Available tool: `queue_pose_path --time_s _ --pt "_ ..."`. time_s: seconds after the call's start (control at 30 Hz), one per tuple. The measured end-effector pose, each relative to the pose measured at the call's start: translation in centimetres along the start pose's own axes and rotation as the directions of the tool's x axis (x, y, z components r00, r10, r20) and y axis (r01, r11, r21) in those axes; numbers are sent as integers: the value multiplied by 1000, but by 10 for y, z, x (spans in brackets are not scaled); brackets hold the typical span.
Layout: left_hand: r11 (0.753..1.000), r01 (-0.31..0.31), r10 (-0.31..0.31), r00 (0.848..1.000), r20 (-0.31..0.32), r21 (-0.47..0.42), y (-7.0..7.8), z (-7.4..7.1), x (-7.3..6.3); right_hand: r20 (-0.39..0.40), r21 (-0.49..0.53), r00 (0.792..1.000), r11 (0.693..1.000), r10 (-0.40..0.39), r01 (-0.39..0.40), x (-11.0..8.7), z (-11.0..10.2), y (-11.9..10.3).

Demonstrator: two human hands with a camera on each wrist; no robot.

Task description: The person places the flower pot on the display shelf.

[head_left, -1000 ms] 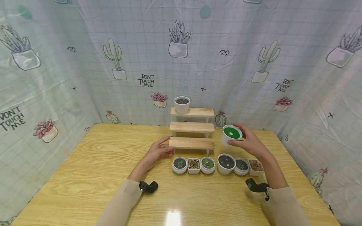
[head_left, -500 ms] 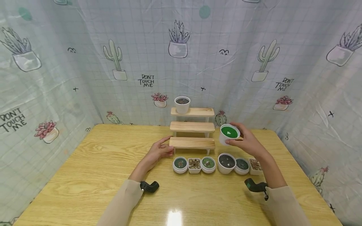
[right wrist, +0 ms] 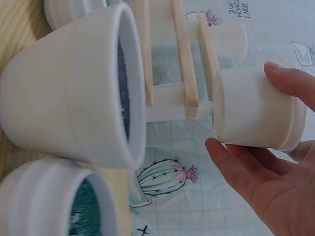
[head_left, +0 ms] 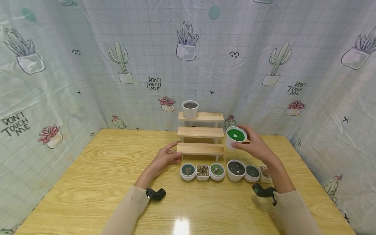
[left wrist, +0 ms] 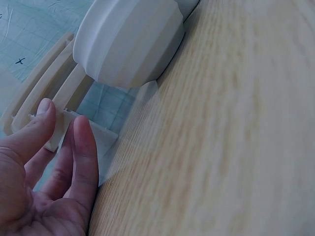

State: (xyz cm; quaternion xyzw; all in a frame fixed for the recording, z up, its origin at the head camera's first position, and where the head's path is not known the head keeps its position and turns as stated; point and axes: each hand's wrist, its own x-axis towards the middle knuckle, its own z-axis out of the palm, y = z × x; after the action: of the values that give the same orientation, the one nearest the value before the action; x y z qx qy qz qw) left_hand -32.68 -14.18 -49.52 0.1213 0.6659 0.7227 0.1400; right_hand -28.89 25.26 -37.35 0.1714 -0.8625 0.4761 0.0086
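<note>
My right hand (head_left: 253, 146) holds a white pot (right wrist: 256, 105) in the air, right of the three-step wooden shelf (head_left: 200, 148). The thumb and fingers grip its sides, and a green fill with a small pale piece shows inside it in the head view. At the left end of the lowest step, my left hand (head_left: 164, 160) grips the shelf; the left wrist view shows the thumb by the board and fingers at the pale side support (left wrist: 93, 132). On the top step, toward its left, stands another white pot (head_left: 190, 110) with dark fill.
In front of the shelf runs a row of pots: a ribbed round pot (head_left: 188, 172), a square pebble pot (head_left: 202, 173), a green-filled pot (head_left: 217, 172), a taller dark-filled pot (head_left: 236, 171), a low pot (head_left: 252, 173) and a square pot (head_left: 265, 173). A printed curtain (head_left: 141, 107) hangs behind.
My right hand has carried the green-filled pot a little left and up, closer to the shelf. The left hand stays at the lowest step's left end.
</note>
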Motion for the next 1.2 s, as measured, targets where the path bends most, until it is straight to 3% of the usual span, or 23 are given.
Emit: queue_pose_path --time_s 1.2 --pt "1000 -5 5 1000 14 11 2 0 -3 -30 -97 999 995 -15 12 58 4 -38"
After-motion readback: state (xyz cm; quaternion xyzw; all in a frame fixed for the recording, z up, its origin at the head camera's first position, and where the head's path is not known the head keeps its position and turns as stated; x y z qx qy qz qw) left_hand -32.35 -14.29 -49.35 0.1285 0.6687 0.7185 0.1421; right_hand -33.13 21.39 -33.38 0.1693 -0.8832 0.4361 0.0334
